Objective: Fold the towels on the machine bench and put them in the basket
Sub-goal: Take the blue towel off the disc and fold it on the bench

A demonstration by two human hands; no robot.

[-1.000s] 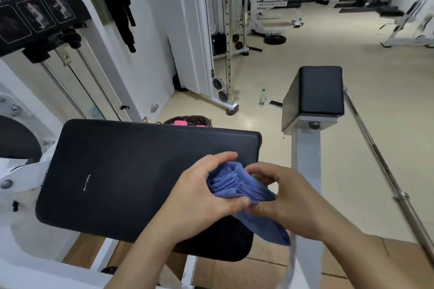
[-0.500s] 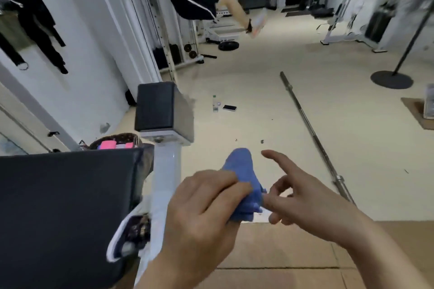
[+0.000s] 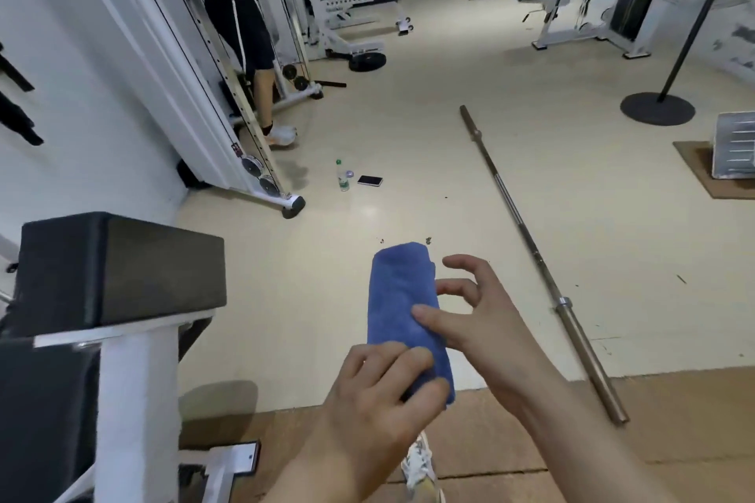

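Room: A gym with a pale floor (image 3: 367,216). A long barbell (image 3: 527,233) lies on it, off to the right of the grip. A water bottle (image 3: 343,176) and a phone (image 3: 370,180) sit on the floor far past the grip.
Machine: A black machine pad (image 3: 118,265) is to the left of the grip, well apart from it.
Towel: The blue towel (image 3: 398,298) is folded into a thick, long bundle. It is up in the air over the floor and sticks up out of the grip.
Left hand: The left hand (image 3: 376,400) holds the bottom end of the towel tight, with its fingers curled round it.
Right hand: The right hand (image 3: 482,323) is loose. Its thumb (image 3: 429,316) touches the towel just above the grip. Its other fingers bend beside the towel and hold nothing.
Done: This towel looks folded.
Left to do: It likely needs to go in the basket, which is not in sight. I cannot tell if more towels wait.
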